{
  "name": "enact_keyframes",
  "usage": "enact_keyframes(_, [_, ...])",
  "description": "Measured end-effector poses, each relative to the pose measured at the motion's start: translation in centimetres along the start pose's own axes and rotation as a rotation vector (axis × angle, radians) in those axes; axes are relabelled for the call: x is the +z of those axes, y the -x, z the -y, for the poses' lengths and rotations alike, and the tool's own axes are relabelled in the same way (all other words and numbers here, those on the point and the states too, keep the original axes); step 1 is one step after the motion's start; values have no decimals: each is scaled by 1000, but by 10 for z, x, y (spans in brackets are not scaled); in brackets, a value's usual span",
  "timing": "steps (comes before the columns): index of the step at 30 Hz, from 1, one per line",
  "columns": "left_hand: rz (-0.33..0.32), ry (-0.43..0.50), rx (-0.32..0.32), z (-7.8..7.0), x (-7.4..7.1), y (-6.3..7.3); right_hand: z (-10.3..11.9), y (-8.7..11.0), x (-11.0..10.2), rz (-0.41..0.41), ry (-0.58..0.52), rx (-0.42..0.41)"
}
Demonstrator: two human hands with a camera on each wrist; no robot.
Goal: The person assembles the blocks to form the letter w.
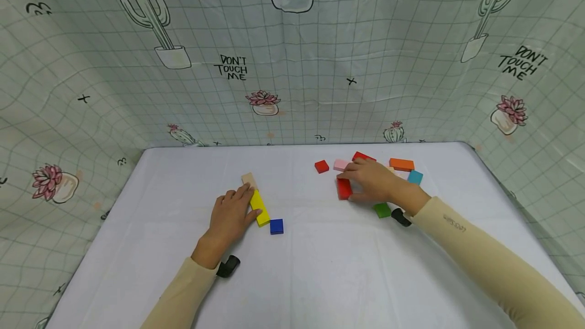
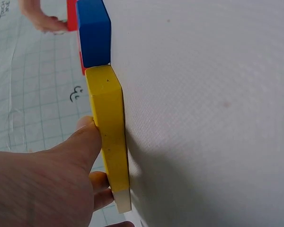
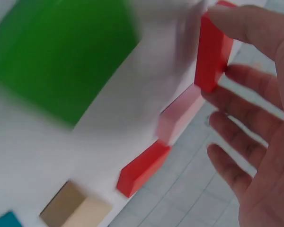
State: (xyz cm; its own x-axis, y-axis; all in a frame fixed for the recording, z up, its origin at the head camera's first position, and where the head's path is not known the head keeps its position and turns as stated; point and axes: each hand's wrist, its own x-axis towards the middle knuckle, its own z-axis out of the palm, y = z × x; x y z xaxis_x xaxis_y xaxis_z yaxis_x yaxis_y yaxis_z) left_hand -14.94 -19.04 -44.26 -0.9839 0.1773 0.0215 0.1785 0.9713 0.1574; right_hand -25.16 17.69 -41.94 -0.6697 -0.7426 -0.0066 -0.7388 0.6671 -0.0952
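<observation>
My left hand (image 1: 232, 213) rests over a long yellow block (image 1: 260, 215), its thumb touching the yellow and its fingertips near the seam with a beige block (image 1: 249, 180). That beige block meets the yellow one's far end. A blue block (image 1: 276, 226) sits at the yellow block's near right corner; in the left wrist view the blue block (image 2: 93, 35) appears just beyond the yellow block (image 2: 109, 127). My right hand (image 1: 372, 181) holds a red block (image 1: 344, 189) between thumb and fingers. In the right wrist view the thumb is at one end of this red block (image 3: 210, 54), fingers at the other.
Around my right hand lie a small red block (image 1: 322, 166), a pink block (image 1: 340, 164), another red block (image 1: 364, 156), an orange block (image 1: 401, 165), a light blue block (image 1: 415, 177) and a green block (image 1: 382, 210). A patterned cloth (image 1: 311, 65) hangs behind the white table (image 1: 329, 268).
</observation>
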Motion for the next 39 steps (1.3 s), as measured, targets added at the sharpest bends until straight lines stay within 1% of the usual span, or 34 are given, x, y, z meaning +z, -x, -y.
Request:
enact_keyframes(4, [-10,-4,5,1,1,0,18,-1,-2,-57,-22,14])
enact_keyframes(7, [-18,-8,8,2,1,0,35,-4,-1,-74,-20,46])
enact_keyframes(9, [-18,-10,7,2,1,0,45,-7,1,-88,-15,61])
enact_keyframes(13, [-10,-6,4,2,1,0,66,-10,8,-129,-15,65])
enact_keyframes(19, [-1,4,2,2,3,0,90,-17,15,-146,-27,88])
enact_keyframes(27, [-10,-5,2,1,2,0,108,-25,23,-172,-9,108])
enact_keyframes(34, [-15,6,3,2,2,-1,116,-31,29,-204,11,105])
enact_keyframes(39, [-16,16,9,4,5,-1,120,-33,31,-209,22,99])
